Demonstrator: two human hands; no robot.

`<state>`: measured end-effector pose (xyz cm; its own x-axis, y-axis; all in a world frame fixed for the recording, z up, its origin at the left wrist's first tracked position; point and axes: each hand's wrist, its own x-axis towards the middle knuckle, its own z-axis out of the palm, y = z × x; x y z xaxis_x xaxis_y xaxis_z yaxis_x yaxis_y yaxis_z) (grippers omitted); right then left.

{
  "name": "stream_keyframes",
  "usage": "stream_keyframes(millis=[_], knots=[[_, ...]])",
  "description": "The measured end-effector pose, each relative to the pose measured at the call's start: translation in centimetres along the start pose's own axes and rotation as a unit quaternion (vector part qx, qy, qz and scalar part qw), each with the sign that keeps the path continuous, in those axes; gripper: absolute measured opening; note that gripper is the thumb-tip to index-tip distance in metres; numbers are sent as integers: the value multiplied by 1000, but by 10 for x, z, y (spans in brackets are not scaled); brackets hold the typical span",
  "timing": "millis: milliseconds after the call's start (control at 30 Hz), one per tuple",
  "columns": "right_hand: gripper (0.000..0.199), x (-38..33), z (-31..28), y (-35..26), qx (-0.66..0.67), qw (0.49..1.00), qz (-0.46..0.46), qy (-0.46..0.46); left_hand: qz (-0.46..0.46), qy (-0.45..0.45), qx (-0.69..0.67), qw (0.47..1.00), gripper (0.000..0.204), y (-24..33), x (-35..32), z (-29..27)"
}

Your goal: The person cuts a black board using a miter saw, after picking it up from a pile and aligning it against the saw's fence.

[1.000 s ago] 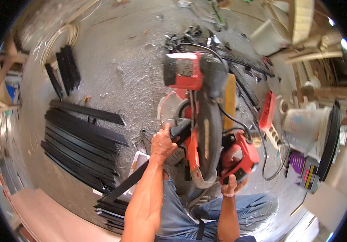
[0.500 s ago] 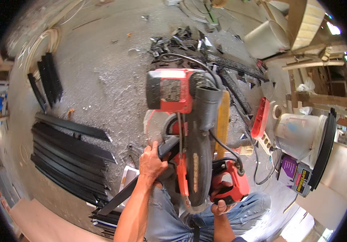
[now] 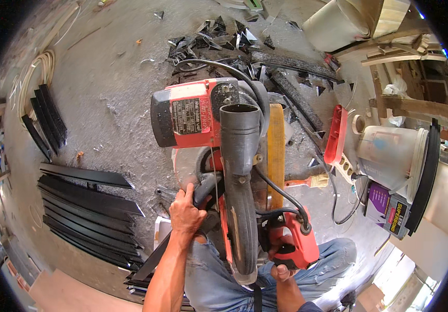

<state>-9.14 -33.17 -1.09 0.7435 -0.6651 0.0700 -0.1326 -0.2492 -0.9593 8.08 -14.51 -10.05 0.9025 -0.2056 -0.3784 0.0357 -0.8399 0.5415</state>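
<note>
A miter saw with a red motor housing (image 3: 190, 114), a black dust port (image 3: 239, 122) and a dark rounded blade guard (image 3: 244, 223) stands before me, its head raised towards me. My right hand (image 3: 282, 270) is wrapped round the saw's red trigger handle (image 3: 302, 242), partly hidden behind it. My left hand (image 3: 186, 212) is closed on a long black strip (image 3: 154, 257) at the left of the saw, forefinger stretched forward along it. That strip slants from below my left forearm towards the saw, where the guard and body hide its end. The blade itself is mostly hidden.
Black strips (image 3: 88, 218) lie stacked at left, with more (image 3: 47, 114) beyond. Dark offcuts (image 3: 219, 39) litter the floor ahead. At right are a yellow level-like bar (image 3: 276, 156), a paintbrush (image 3: 307, 181), a red tool (image 3: 336, 135), a power strip (image 3: 344, 169) and a bucket (image 3: 390, 156).
The saw head has risen and shifted left in view, looking larger and sharper. My right hand stays on its handle, and my left hand keeps hold of the strip. The view has shifted slightly.
</note>
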Motion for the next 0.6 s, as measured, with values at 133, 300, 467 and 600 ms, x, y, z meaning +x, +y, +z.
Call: stream_keyframes(millis=[133,300,467,600], knots=[[72,-1,-2,-1,-4,1000,-3,-5,5,9,0,1000,57,0,-1,0],[71,1,-1,-2,-6,1000,-5,-9,7,9,-2,1000,58,3,0,-3],[71,5,2,0,-8,1000,-11,-14,17,14,7,1000,53,3,-1,-1],[71,4,1,1,-10,1000,-12,-15,38,24,3,999,52,3,-1,-1]])
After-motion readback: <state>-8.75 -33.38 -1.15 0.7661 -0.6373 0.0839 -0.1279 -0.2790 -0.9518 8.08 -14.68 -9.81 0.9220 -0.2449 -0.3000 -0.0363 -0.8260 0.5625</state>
